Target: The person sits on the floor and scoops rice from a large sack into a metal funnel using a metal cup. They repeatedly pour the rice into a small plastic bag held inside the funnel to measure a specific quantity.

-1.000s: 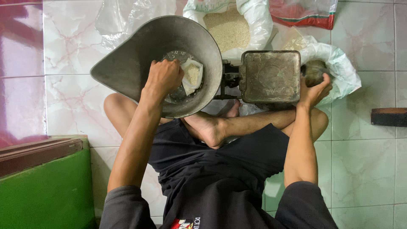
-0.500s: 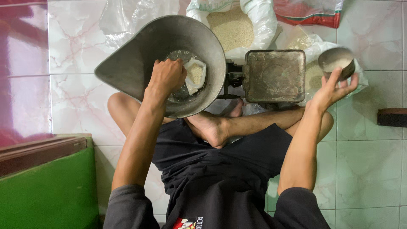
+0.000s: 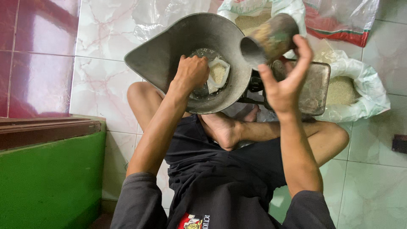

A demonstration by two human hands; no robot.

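Note:
I sit cross-legged on a tiled floor behind a balance scale. My left hand (image 3: pixel 191 73) is closed on the mouth of a small clear plastic bag (image 3: pixel 217 72) with pale grain in it, resting inside the big grey metal scoop pan (image 3: pixel 163 53). My right hand (image 3: pixel 285 80) grips a metal can (image 3: pixel 270 39) tilted on its side, open mouth toward the pan, just above the pan's right rim. Under that hand lies the scale's flat square platform (image 3: pixel 317 87).
Open white sacks of grain stand beyond the scale, one at the top (image 3: pixel 254 15) and one at the right (image 3: pixel 354 85). A red-printed plastic bag (image 3: pixel 343 21) lies at top right. A green and dark red ledge (image 3: pixel 46 169) is at my left.
My right hand has lifted the can out of the right sack and swung it left, over the platform to the pan's rim, tipping it. The left hand has kept hold of the small bag.

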